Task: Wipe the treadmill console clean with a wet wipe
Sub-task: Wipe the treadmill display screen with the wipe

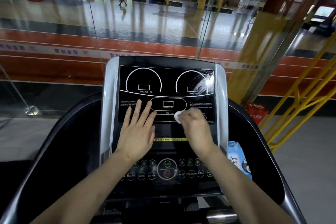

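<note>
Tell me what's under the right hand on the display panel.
A bunched white wet wipe sticks out from under the right hand, pressed on the display panel near the TIME label. The rest of the wipe and the panel's lower right printing are covered by the hand.

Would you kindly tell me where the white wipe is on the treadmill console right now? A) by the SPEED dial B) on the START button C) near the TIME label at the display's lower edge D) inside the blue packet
C: the right hand presses the bunched wet wipe against the display panel beside the TIME label.
</note>
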`<state>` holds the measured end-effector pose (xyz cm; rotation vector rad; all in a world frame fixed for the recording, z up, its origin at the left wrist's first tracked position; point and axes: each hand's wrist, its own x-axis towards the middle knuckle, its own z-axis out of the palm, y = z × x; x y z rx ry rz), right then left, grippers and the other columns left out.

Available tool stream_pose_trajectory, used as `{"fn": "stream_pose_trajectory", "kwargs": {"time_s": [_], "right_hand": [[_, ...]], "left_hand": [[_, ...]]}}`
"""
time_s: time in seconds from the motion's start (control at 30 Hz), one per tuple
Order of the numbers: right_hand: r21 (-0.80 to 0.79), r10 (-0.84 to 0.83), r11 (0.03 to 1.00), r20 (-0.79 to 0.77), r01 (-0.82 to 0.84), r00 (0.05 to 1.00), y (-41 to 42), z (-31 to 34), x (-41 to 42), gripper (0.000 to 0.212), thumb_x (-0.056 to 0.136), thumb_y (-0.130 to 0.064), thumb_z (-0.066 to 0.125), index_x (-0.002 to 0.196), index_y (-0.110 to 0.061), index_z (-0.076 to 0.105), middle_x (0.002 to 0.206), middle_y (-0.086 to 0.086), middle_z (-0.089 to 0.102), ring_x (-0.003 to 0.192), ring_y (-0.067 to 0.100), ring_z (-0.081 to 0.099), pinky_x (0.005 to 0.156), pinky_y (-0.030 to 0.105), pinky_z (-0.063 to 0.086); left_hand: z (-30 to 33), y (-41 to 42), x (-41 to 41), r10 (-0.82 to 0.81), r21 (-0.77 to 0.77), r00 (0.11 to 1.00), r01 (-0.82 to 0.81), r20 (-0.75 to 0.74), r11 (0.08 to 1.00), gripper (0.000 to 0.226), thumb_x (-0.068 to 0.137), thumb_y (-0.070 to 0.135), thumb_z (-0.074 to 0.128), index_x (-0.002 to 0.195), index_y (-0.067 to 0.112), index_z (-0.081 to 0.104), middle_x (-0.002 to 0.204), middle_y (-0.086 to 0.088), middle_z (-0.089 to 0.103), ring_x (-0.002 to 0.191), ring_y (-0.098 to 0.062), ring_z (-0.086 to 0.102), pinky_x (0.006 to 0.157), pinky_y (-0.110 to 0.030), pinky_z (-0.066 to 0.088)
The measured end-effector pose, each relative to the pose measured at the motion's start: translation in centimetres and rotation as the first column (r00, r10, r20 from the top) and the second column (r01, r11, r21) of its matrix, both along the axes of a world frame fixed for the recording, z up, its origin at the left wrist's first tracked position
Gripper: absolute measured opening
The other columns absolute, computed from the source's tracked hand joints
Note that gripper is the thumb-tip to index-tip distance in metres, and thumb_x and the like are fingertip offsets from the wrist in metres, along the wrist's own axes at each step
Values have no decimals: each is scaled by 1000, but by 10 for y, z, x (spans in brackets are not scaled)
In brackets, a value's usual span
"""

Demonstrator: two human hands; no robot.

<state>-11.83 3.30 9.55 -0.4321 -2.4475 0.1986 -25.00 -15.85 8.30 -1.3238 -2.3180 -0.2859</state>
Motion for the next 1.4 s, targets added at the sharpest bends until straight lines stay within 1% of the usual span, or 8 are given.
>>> {"fn": "stream_pose_trajectory", "kwargs": {"time_s": [0.2, 0.43, 0.63, 0.83, 1.03, 1.17, 1.3, 1.4], "right_hand": [[1, -224, 974, -166, 227, 960, 23, 7, 21, 20, 76, 12, 78, 82, -7, 75, 72, 9, 63, 68, 32, 58, 65, 45, 56], [162, 121, 981, -103, -104, 987, -30, 1, -35, 20, 82, -4, 83, 88, -20, 72, 98, -8, 71, 77, 20, 63, 75, 39, 46], [0, -216, 974, -277, 225, 936, 21, 41, -39, 18, 82, -4, 74, 80, -21, 74, 78, 1, 67, 70, 26, 66, 76, 40, 42], [197, 172, 968, -74, -154, 982, -54, -5, -59, 25, 83, -5, 83, 90, -25, 69, 94, -12, 68, 76, 17, 63, 80, 39, 40], [173, 73, 984, -139, -48, 988, -14, 47, -94, 13, 84, -11, 76, 82, -23, 71, 87, -4, 71, 75, 26, 67, 77, 45, 46], [159, -68, 983, -170, 95, 983, -13, 92, -143, 27, 77, -4, 73, 68, -23, 56, 67, -2, 56, 64, 26, 56, 70, 33, 26], [245, 92, 967, -90, -68, 992, -51, 90, -167, 19, 72, -3, 71, 74, -21, 63, 80, -1, 65, 70, 28, 58, 72, 32, 20], [348, 276, 902, -16, -254, 961, -69, 54, -151, 20, 79, -3, 73, 89, -19, 69, 93, -2, 66, 77, 26, 58, 74, 37, 34]], "left_hand": [[-2, -13, -9, 37, 14, 999, -37, 6, 999, 56, 104, 36, 31, 154, 16, 43, 173, -7, 16, 161, -33, 1, 127, -58, 15], [2, -20, -11, 35, 17, 999, -35, -29, 999, 55, 104, 36, 34, 155, 16, 42, 173, -8, 16, 161, -34, 2, 128, -57, 12], [9, -35, -21, 80, 44, 997, -79, -14, 996, 55, 104, 35, 37, 154, 16, 44, 172, -7, 19, 160, -35, 4, 127, -59, 14], [10, -47, -29, 101, 57, 995, -100, -7, 993, 55, 103, 36, 37, 153, 15, 46, 172, -8, 21, 160, -35, 5, 127, -59, 15], [23, -67, -53, 138, 91, 990, -139, 27, 986, 52, 105, 32, 40, 155, 15, 39, 173, -9, 17, 161, -34, 3, 127, -58, 15], [29, -70, -75, 143, 104, 986, -152, 89, 983, 57, 108, 32, 32, 161, 12, 29, 174, -6, 11, 161, -30, 0, 130, -53, 11], [22, -67, -77, 150, 70, 984, -157, 97, 985, 60, 107, 30, 27, 163, 9, 22, 174, -7, 5, 161, -29, -4, 130, -52, 10], [13, -75, -78, 157, 43, 985, -160, 70, 986, 64, 105, 25, 32, 165, 12, 14, 175, -4, -5, 160, -30, -8, 129, -55, 7]]}}
